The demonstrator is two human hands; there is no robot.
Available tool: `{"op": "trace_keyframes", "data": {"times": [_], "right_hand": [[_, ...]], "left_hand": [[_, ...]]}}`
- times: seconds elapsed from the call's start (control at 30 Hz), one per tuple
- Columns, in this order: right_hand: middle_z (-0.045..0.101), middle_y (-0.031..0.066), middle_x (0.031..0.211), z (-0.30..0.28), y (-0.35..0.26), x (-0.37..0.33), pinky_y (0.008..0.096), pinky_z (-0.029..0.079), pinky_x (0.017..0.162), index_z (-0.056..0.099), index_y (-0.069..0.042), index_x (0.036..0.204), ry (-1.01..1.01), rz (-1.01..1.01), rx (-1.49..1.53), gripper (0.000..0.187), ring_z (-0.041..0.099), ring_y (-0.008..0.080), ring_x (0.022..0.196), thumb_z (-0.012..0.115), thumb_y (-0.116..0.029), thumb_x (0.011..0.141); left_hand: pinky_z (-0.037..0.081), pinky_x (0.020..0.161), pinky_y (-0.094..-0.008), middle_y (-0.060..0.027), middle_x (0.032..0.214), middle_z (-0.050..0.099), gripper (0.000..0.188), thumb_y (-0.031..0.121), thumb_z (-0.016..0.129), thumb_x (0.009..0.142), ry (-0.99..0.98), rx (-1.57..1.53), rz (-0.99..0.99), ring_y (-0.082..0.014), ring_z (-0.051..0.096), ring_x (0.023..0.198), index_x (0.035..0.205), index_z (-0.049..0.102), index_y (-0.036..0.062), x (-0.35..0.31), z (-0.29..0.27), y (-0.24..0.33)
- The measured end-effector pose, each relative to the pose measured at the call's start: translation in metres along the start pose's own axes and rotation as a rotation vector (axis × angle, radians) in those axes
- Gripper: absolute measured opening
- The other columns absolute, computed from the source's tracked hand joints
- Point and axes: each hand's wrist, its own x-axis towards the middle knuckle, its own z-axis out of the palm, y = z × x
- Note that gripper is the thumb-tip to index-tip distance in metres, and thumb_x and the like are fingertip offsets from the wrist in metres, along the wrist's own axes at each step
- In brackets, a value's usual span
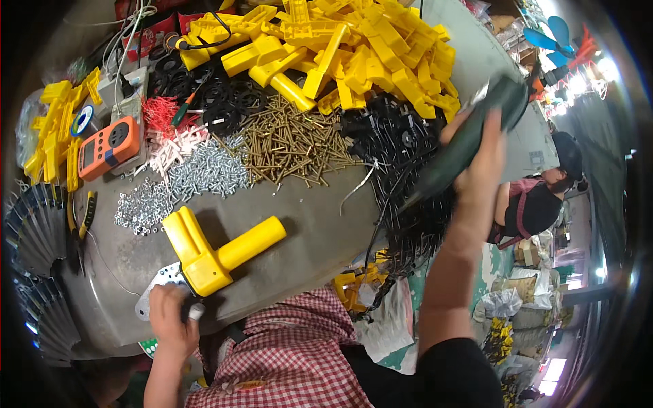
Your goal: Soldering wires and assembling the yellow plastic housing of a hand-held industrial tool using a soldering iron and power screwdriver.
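My left hand (172, 318) is closed at the near edge of a perforated metal plate (162, 279), its fingers curled in. Something pale covers the thumb tip. Joined to that plate is a yellow plastic housing (201, 268), with a round yellow handle reaching right, lying on the grey bench. Raised at the right, my right hand (481, 153) grips a long dark green tool (469, 139) that tapers toward its lower left end. Motion smears the tool and hand, so its exact kind cannot be made out. Black corded parts (401, 136) lie below and behind it.
Yellow housings (367, 54) are heaped at the back. Brass screws (292, 139), silver screws (207, 166) and nuts (143, 207) lie in piles before them. An orange meter (109, 148), pliers (87, 214) and fanned dark blades (41, 231) stand left. A person (537, 204) is at the right.
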Motion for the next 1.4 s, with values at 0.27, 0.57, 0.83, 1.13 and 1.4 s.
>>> {"op": "trace_keyframes", "data": {"times": [0.27, 0.57, 0.83, 1.13, 1.4], "right_hand": [[0.064, 0.0246, 0.099, -0.018, 0.027, 0.022, 0.0458, 0.046, 0.083, 0.058, -0.004, 0.116, -0.039, 0.082, -1.244, 0.053, 0.061, 0.0406, 0.094, 0.061, -0.046, 0.085], [0.052, 0.0003, 0.074, -0.022, 0.068, -0.009, 0.0223, 0.041, 0.054, 0.053, -0.002, 0.114, 0.156, -0.156, -0.35, 0.033, 0.049, 0.0071, 0.06, 0.061, -0.003, 0.082], [0.053, 0.0065, 0.08, 0.101, -0.054, -0.022, 0.0194, 0.035, 0.048, 0.041, 0.009, 0.127, 0.001, -0.288, 0.394, 0.041, 0.048, 0.0098, 0.064, 0.052, -0.006, 0.09], [0.049, 0.0067, 0.083, 0.109, -0.026, -0.017, 0.0197, 0.028, 0.049, 0.053, 0.011, 0.103, -0.102, -0.214, 0.55, 0.021, 0.041, 0.0088, 0.068, 0.047, -0.006, 0.093], [0.053, 0.0189, 0.119, 0.078, 0.03, -0.017, 0.0365, 0.037, 0.094, 0.049, 0.0, 0.128, -0.168, -0.411, -0.68, 0.042, 0.049, 0.032, 0.107, 0.057, -0.015, 0.089]], "left_hand": [[0.044, 0.092, -0.0508, -0.0207, 0.113, 0.057, 0.057, 0.01, 0.072, 0.066, 0.071, 0.138, -0.016, -0.0422, 0.056, 0.105, 0.117, 0.048, 0.001, 0.006, -0.014, -0.001], [0.047, 0.074, -0.0394, -0.0188, 0.088, 0.058, 0.029, 0.018, 0.059, 0.069, -0.151, -0.021, -0.309, -0.0326, 0.058, 0.077, 0.092, 0.065, 0.0014, 0.032, -0.043, -0.008], [0.034, 0.103, -0.0453, -0.0251, 0.131, 0.043, 0.074, 0.021, 0.063, 0.086, -0.362, -0.914, 0.092, -0.0388, 0.046, 0.118, 0.143, 0.022, -0.0055, 0.1, 0.026, 0.134], [0.042, 0.098, -0.043, -0.0267, 0.127, 0.047, 0.061, 0.012, 0.054, 0.088, -0.38, -0.974, -0.09, -0.0392, 0.049, 0.118, 0.141, 0.027, -0.0021, 0.12, 0.046, 0.141], [0.051, 0.074, -0.0397, -0.0175, 0.1, 0.062, 0.044, -0.002, 0.055, 0.074, -0.297, -0.459, 0.078, -0.0349, 0.062, 0.088, 0.118, 0.054, -0.0004, 0.105, 0.006, 0.08]]}}
